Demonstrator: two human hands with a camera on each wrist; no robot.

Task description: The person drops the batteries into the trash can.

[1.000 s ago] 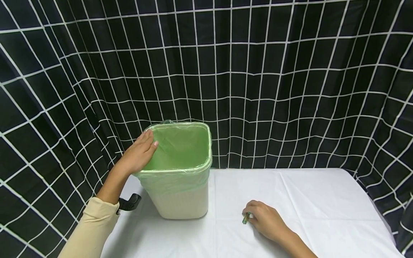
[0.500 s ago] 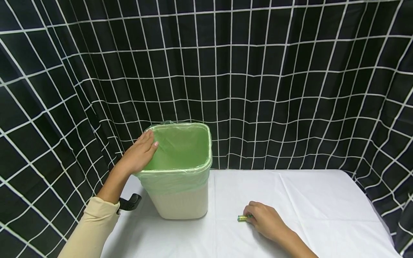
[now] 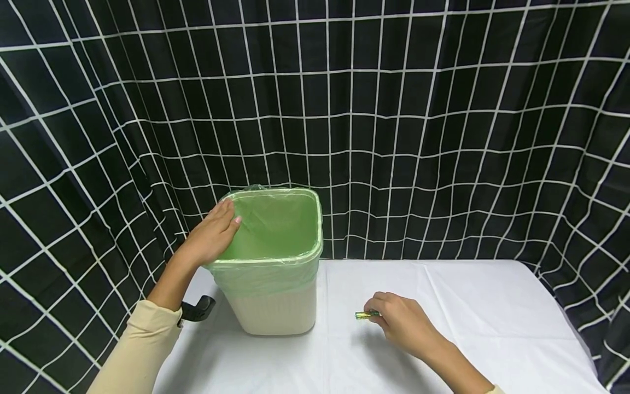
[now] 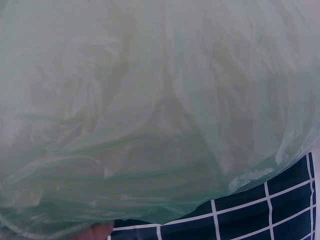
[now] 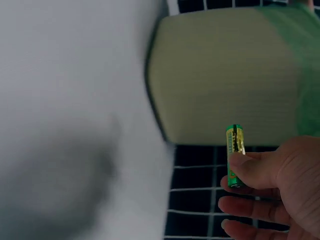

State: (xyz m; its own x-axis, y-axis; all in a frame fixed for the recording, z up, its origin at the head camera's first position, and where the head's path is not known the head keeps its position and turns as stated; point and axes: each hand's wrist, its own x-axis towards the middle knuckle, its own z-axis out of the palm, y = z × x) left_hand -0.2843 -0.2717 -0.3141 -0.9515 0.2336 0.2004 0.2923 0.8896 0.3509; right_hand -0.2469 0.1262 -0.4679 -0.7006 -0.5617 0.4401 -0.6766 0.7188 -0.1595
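A green and gold battery is pinched between the thumb and fingers of my right hand, raised over the white cloth with a shadow below. In the right wrist view the thumb lies across the battery, and the other fingers are bent behind it. My left hand rests with fairly straight fingers along the left rim of a cream trash bin, thumb on the inner side. A green plastic bag lines the bin and folds over its rim. The bag's outer side fills most of the left wrist view.
A table under a white cloth spreads in front and to the right of the bin. Black curtains with a white grid hang behind and at both sides. On the left wrist is a black strap mount.
My right hand has lifted off the cloth with the battery, which has turned from pointing toward me to pointing left at the bin. The left hand stays in place.
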